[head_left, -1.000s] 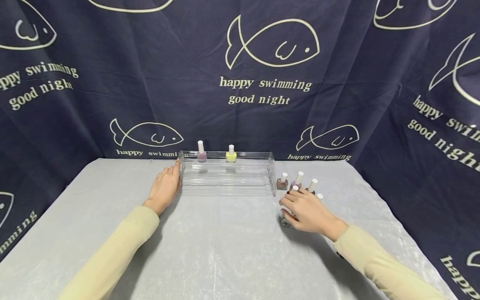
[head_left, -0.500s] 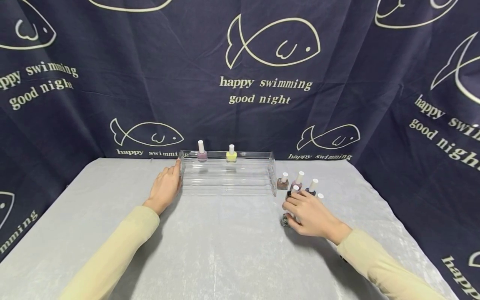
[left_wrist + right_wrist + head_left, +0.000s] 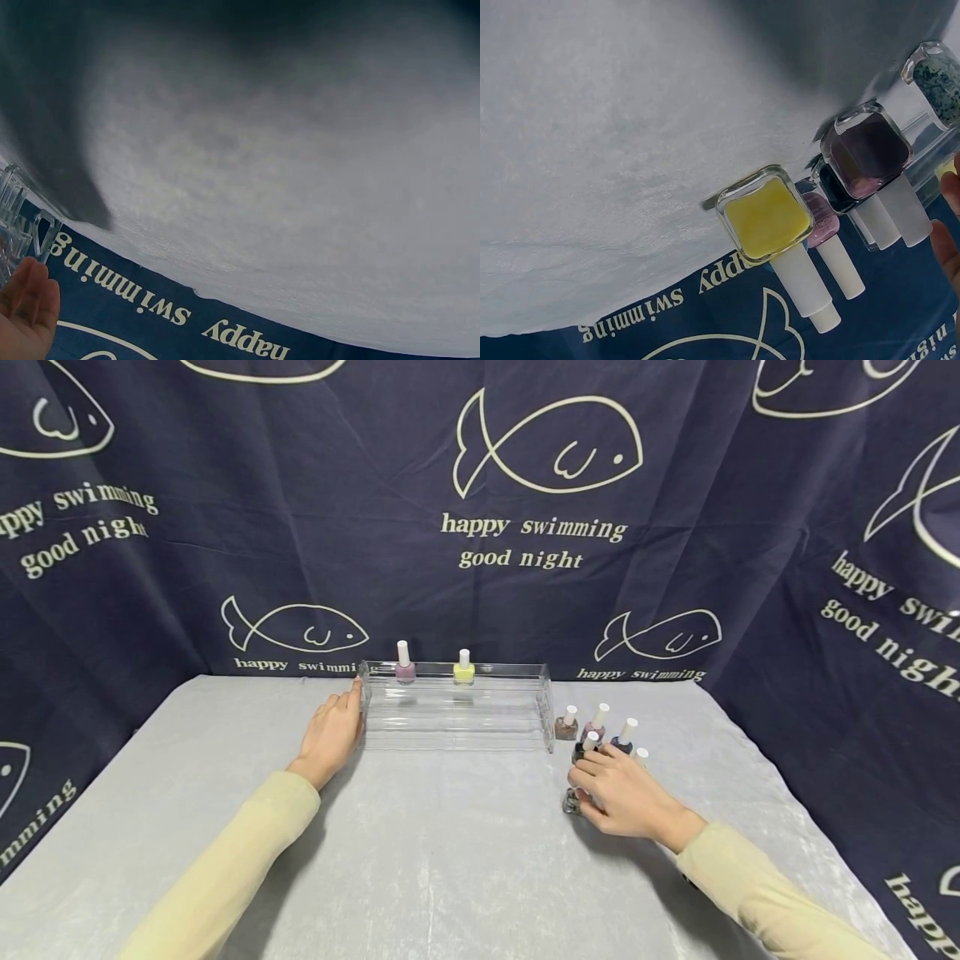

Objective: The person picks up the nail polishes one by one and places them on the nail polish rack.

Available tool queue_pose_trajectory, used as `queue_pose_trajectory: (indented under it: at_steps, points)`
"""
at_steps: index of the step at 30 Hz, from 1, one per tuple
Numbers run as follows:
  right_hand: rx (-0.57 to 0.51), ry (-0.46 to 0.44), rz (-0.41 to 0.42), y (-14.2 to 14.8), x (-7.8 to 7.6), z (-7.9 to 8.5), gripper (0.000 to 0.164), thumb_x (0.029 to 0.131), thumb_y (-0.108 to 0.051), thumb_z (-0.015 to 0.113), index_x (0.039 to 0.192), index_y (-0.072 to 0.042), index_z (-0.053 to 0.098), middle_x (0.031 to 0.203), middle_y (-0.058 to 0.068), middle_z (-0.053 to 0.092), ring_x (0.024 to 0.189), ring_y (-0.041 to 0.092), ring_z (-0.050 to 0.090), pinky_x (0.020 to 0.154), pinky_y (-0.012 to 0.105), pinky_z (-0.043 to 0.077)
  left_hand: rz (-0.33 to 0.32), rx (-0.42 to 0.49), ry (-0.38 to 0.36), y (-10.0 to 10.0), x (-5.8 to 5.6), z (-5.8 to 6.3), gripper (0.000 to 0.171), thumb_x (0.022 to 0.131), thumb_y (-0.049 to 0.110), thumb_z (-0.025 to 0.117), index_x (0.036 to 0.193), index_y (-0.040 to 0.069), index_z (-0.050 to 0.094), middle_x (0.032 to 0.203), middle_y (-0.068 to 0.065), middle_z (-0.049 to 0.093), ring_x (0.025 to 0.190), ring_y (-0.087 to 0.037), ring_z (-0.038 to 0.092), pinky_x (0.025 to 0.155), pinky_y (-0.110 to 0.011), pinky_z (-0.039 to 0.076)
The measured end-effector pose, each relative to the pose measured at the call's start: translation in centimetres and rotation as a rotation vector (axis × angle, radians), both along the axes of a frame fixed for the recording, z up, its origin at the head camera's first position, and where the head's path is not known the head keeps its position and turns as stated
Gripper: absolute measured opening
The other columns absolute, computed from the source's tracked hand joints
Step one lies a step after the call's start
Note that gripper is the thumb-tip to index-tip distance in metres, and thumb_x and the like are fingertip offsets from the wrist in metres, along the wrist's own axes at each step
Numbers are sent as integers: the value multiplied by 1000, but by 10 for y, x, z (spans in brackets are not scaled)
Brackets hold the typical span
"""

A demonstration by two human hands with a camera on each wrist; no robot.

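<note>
A clear tiered acrylic rack [image 3: 457, 718] stands at the back of the table. My left hand [image 3: 330, 735] rests against its left end; in the left wrist view, nearly straight fingers [image 3: 34, 300] lie beside the clear plastic. On its top tier stand a mauve nail polish bottle [image 3: 405, 671] and a yellow nail polish bottle [image 3: 464, 672]. Right of the rack, my right hand [image 3: 626, 795] pinches a speckled green nail polish bottle [image 3: 572, 802] near its cap, which the fingers mostly cover. The right wrist view shows that speckled body [image 3: 939, 88] at the edge.
Several bottles stand just beyond my right hand: a brown one [image 3: 566, 725], a mauve one [image 3: 595, 727], a navy one [image 3: 622, 743] and a dark one [image 3: 581, 750]. Another yellow bottle [image 3: 769, 219] shows in the right wrist view. Dark blue fish-print cloth [image 3: 540, 610] hangs behind the table.
My right hand has shifted slightly right and toward me, uncovering more of the dark and navy bottles. The speckled bottle has turned a little. The left hand and rack stay put.
</note>
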State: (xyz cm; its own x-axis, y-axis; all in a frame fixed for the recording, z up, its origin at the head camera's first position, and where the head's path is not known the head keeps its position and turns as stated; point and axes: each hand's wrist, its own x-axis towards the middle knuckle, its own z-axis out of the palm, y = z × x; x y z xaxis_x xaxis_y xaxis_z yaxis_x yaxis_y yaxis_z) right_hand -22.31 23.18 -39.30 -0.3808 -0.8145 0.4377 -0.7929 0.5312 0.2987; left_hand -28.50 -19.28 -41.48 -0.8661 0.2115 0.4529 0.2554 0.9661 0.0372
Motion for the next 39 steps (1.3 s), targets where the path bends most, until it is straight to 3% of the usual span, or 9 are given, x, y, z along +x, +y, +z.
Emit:
queue_pose_trajectory:
  at_steps: [17, 28, 39]
  points:
    - [-41, -31, 51, -1, -1, 1, 17, 64, -15, 62, 68, -20, 45, 64, -10, 38, 65, 10, 40, 63, 26, 31, -18, 5, 49, 0, 1, -1, 57, 87, 10, 54, 136, -6, 30, 101, -22, 62, 91, -33, 56, 73, -42, 48]
    - [-40, -26, 64, -8, -4, 7, 15, 66, -13, 60, 69, -18, 46, 64, -9, 40, 66, 11, 42, 66, 28, 36, -13, -2, 20, 0, 1, 0, 57, 88, 11, 52, 137, -6, 28, 105, -21, 61, 94, -33, 55, 74, -42, 48]
    - [-23, -33, 40, -14, -10, 9, 15, 68, -14, 59, 69, -19, 46, 64, -10, 41, 65, 10, 40, 63, 26, 34, -4, 6, 4, 0, 1, 0, 57, 89, 11, 51, 138, -6, 28, 105, -21, 61, 95, -32, 55, 74, -41, 48]
